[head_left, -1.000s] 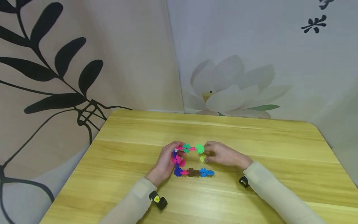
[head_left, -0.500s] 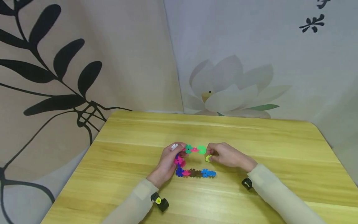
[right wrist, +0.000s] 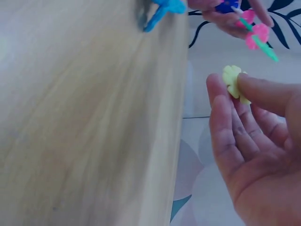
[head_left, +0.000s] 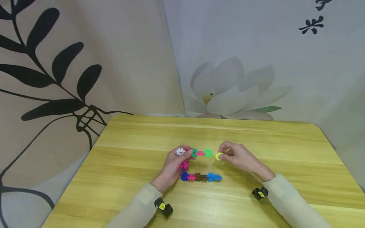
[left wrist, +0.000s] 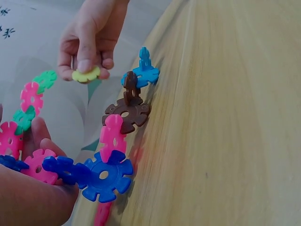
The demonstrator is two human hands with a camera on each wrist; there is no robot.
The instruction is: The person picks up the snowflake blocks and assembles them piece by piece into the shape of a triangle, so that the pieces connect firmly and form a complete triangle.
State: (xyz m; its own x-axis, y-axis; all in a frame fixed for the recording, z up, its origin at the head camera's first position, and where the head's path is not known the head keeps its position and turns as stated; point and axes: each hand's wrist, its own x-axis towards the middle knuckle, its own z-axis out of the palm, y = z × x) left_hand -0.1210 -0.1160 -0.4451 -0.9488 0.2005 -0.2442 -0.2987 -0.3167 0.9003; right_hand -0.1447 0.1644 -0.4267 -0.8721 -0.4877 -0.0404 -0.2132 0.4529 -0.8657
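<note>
My left hand [head_left: 172,164] grips a chain of snowflake building discs at its upper left corner, the thumb lying over it. The chain bends into a C that opens to the right. A white disc [head_left: 180,152] shows at the corner, and a light green disc [head_left: 208,153] ends the upper arm. Blue, pink and brown discs [left wrist: 126,114] make up the lower arm, ending in a light blue disc [left wrist: 146,75]. Right of the light green disc, my right hand [head_left: 238,156] pinches a yellow snowflake disc [right wrist: 233,81] between thumb and fingers, apart from the chain.
The wooden table [head_left: 137,136] lies under both hands. A wall covering [head_left: 228,63] with painted leaves and a pale flower rises behind its far edge. A black wrist camera [head_left: 163,207] sits on the left sleeve, another wrist camera [head_left: 260,192] on the right.
My right hand has drawn right, away from the chain's light green end, with the yellow disc. My left thumb has shifted on the corner, and the white disc now shows more fully.
</note>
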